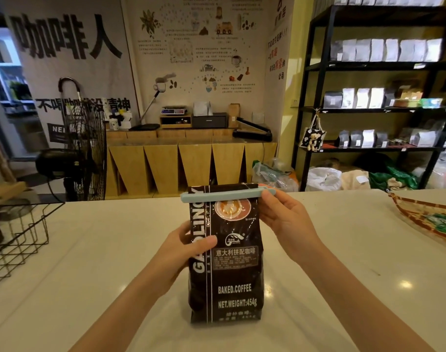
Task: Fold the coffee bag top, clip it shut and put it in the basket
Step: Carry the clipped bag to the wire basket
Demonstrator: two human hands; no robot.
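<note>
White bench [90, 262] fills the lower view, glossy, w/ ceiling-light glints on it. Black wire basket [16, 240] sits at the bench's far left edge, well apart from the bag; its inside is mostly cut off by the frame. At the far right edge, part of a woven tray [405, 209] w/ green items in it.

Black coffee bag [224, 255] stands upright near bench centre, front facing the camera: "BAKED.COFFEE", "NET.WEIGHT:454g", a latte picture near the top. Bag top is folded over, and a pale blue clip [217, 195] lies across it horizontally, just under the fold, spanning the full width and sticking out a bit on both sides. Can't tell if the clip is fully snapped shut.

Left hand [181, 252] grips the bag's left side at mid-height, thumb across the front by the side lettering, other fingers hidden behind the bag. Right hand [285, 219] is at the bag's upper right, fingers closed on the clip's right end, thumb on the near side, fingertips round the back. Both forearms reach in from the bottom of the frame.

Background, beyond the bench: wood counter [191, 158] w/ a scale and boxes on it, black fan [82, 148] to the left, black shelf [379, 97] w/ pale and dark bags to the right, wall posters w/ large printing.
</note>
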